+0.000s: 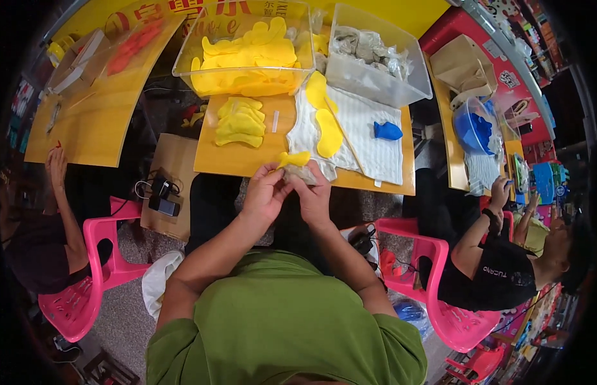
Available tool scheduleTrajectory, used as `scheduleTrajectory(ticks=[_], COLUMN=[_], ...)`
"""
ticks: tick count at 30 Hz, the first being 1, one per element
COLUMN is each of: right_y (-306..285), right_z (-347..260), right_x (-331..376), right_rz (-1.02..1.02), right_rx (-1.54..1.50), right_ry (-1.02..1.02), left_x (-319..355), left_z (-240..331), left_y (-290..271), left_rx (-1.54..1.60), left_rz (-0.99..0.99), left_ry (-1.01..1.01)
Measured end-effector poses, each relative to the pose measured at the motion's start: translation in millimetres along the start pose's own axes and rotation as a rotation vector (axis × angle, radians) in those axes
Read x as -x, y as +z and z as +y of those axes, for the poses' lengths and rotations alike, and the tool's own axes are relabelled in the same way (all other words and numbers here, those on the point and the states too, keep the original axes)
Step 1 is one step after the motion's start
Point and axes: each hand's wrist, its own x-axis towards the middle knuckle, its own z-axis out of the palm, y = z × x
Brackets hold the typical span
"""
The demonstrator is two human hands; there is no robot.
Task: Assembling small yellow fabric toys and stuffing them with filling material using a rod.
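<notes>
Currently, left hand (263, 196): thumb and fingers are drawn together, with only a narrow gap between them, pinching the left end of a grey bundle (301, 174) and the yellow piece (294, 158) against it.
Right hand (314, 196): fingers curl around the bundle's right side, the thumb against its near face — how tightly they press, I cannot tell.
Yellow piece: at the bundle's far side, between both hands, just in front of the tabletop (215, 162) edge.
Yellow stack (240, 122): on the tabletop, beyond the left hand, beside a small pale strip (275, 122).
White cloth (375, 160): to the right, bearing two flat yellow shapes (328, 133), a thin stick (344, 136) and a blue piece (387, 131).
Clear bins: side by side at the far edge — yellow shapes fill the left bin (182, 64), grey bundles the right bin (383, 88).
</notes>
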Motion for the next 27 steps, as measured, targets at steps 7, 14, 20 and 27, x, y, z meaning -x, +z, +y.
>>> scheduleTrajectory(ticks=[7,14,20,27], right_y=[5.2,-1.1,-9.6,-2.3], right_z=[-21.4,-46.7,-30.3,0.6], right_x=[-21.8,-50.4,-98.1,-78.5], right_rz=[-0.132,-0.410,-0.631,-0.197], right_rx=[0.235,0.684,0.856,0.939], right_ry=[-0.056,0.027,0.236,-0.143], left_x=[0.7,24.2,-10.3,-32.3], left_z=[7.8,29.9,20.0,16.4], left_y=[-5.7,16.9,1.5,-11.5], left_rx=[-0.981,-1.511,-1.460,-1.364], left_rz=[-0.102,-0.097,-0.056,0.083], left_ry=[0.672,1.205,0.917,0.988])
